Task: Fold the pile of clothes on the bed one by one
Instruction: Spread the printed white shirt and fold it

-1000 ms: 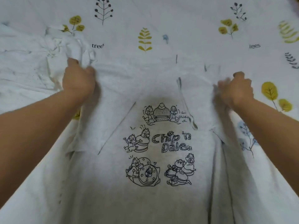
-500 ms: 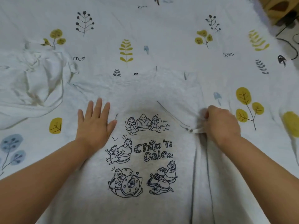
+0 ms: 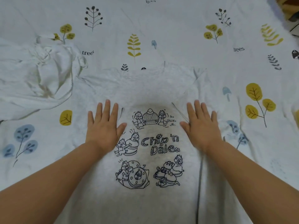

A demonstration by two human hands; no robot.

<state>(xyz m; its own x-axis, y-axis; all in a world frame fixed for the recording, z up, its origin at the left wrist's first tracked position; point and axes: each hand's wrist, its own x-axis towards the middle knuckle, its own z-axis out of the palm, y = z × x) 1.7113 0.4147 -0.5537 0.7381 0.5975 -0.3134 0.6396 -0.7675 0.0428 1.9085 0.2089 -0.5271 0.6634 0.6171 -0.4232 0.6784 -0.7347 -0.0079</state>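
Grey T-shirt [image 3: 150,206] laid flat, print side up, centre of the bed [image 3: 178,21]; collar end away from the camera, hem end runs out of frame at the bottom. Black line-art print on the chest: cartoon chipmunks w/ lettering "Chip 'n Dale" [image 3: 160,143] in the middle.

L hand [image 3: 104,126] palm down on the shirt, just left of the print. Fingers [image 3: 106,110] straight, slightly fanned, thumb out toward the print. Holds nothing, just rests flat on the fabric.

R hand [image 3: 202,126] same pose, mirror side, just right of the print. Fingers [image 3: 199,110] straight, close together but not touching, thumb angled inward. Flat on the cloth, no pinch.

Both forearms come in from the lower corners, bare.

Long crease in the shirt below the R wrist, running down toward the lower edge. Short diagonal fold line just beyond the R thumb. Shirt's left side blends into the bedding; edge hard to make out there.

Crumpled white garment [image 3: 37,78] lies bunched upper left on the bed, beside the shirt's shoulder area; cannot tell if touching it.

Bedsheet white w/ printed plants: yellow leaf sprig [image 3: 134,46] past the collar, blue tree [image 3: 22,139] at left, yellow tree [image 3: 258,104] at right, word "trees" [image 3: 87,52] near the white garment. Brown object [image 3: 289,8] at top right corner, off the bed, too cropped to ID.
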